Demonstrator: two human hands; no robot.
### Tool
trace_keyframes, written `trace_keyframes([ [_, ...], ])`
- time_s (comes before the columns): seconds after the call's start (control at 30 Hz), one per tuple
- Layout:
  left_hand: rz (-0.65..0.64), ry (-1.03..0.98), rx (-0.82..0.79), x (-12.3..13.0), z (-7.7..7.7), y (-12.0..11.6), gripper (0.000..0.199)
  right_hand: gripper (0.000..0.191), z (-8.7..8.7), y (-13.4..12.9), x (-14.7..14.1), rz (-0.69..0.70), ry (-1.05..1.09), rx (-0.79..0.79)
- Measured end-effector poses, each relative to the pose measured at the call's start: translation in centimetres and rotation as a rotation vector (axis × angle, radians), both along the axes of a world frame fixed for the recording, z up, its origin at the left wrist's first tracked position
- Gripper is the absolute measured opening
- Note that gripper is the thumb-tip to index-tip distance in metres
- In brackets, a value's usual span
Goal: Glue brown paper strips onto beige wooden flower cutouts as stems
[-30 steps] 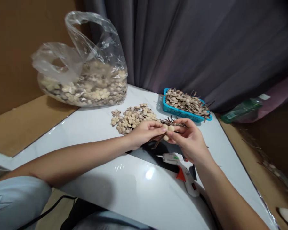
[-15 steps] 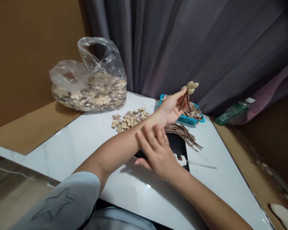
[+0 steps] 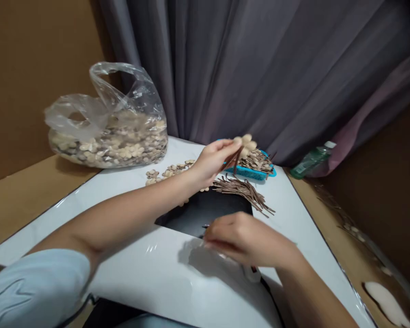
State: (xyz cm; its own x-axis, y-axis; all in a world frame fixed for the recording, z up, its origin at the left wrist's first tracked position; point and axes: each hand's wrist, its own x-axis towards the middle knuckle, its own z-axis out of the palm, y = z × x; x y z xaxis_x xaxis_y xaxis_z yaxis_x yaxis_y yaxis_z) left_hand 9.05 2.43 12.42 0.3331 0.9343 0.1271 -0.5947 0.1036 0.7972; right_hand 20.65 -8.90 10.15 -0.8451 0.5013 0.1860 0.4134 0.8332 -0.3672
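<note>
**Status: Two-Handed Hold Released**

From my remote station I view the left hand (image 3: 213, 161) slightly above frame centre. Its thumb and fingers are pinched closed on a cream, flower-shaped piece with rounded petals (image 3: 248, 146); thin brown strips (image 3: 238, 158) hang at the pinch. I see the piece in front of a blue plastic basket (image 3: 249, 173), right of centre.

Change noted: a second ago both hands met at the piece; now the left hand alone supports it. The right hand (image 3: 242, 239) has moved to lower right of centre, over a white plastic glue gun (image 3: 252, 274). Its fingers are curled; I cannot tell whether they grip it. I judge that this frees the right hand for the tool.
</note>
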Motion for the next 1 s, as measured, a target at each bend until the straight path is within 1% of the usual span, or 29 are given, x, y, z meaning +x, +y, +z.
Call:
trace_keyframes([
  [0.03,-0.011,0.034,0.000,-0.8,-1.2,-0.7,0.009,0.011,0.4,0.6,1.0,-0.031,0.074,0.027],
  [0.07,-0.003,0.119,0.013,-1.5,-2.4,-1.5,0.013,0.010,0.7,1.3,1.9,-0.092,0.186,0.098],
  [0.1,-0.006,0.189,0.022,-2.3,-3.5,-2.2,0.016,0.011,0.7,1.9,2.6,-0.170,0.295,0.200],
  [0.13,-0.010,0.248,0.018,-3.1,-4.4,-2.8,0.019,0.015,0.6,2.6,3.1,-0.235,0.357,0.305],
  [0.17,-0.019,0.299,0.004,-3.7,-5.1,-3.4,0.019,0.020,0.4,3.2,3.4,-0.277,0.369,0.383],
  [0.2,-0.030,0.352,-0.010,-4.2,-5.6,-3.9,0.020,0.024,0.0,3.8,3.5,-0.284,0.344,0.434],
  [0.27,-0.052,0.405,-0.040,-4.8,-6.1,-4.8,0.018,0.030,-0.7,4.6,3.2,-0.248,0.275,0.470],
  [0.33,-0.063,0.441,-0.062,-5.0,-6.1,-5.3,0.019,0.029,-1.4,4.9,2.6,-0.203,0.259,0.459],
  [0.4,-0.062,0.465,-0.052,-5.1,-6.1,-5.4,0.022,0.024,-1.9,4.9,2.0,-0.207,0.326,0.423],
  [0.47,-0.036,0.499,0.020,-5.5,-6.4,-5.2,0.023,0.019,-2.3,4.7,1.5,-0.287,0.465,0.321],
  [0.5,-0.002,0.529,0.097,-5.8,-6.6,-5.0,0.023,0.016,-2.5,4.7,1.3,-0.350,0.555,0.233],
  [0.53,0.040,0.566,0.199,-6.1,-6.9,-4.9,0.024,0.014,-2.7,4.6,1.0,-0.420,0.646,0.112],
  [0.6,0.135,0.638,0.442,-6.8,-7.5,-4.5,0.028,0.013,-3.1,4.5,0.5,-0.540,0.800,-0.183],
  [0.63,0.158,0.656,0.541,-7.1,-7.8,-4.4,0.032,0.014,-3.3,4.5,0.2,-0.580,0.850,-0.326],
  [0.67,0.163,0.667,0.607,-7.2,-8.0,-4.3,0.034,0.015,-3.5,4.5,-0.1,-0.605,0.885,-0.447],
  [0.73,0.147,0.676,0.629,-7.3,-8.1,-4.4,0.031,0.017,-3.8,4.5,-0.5,-0.627,0.921,-0.615],
  [0.8,0.139,0.682,0.570,-7.2,-8.0,-4.5,0.020,0.017,-3.8,4.4,-0.8,-0.622,0.954,-0.721],
  [0.87,0.137,0.672,0.499,-7.0,-7.7,-4.7,0.012,0.014,-3.8,4.3,-0.8,-0.579,1.001,-0.823],
  [1.0,0.127,0.644,0.441,-6.9,-7.3,-4.8,0.010,0.014,-3.9,4.3,-0.6,-0.482,1.065,-0.975],
])
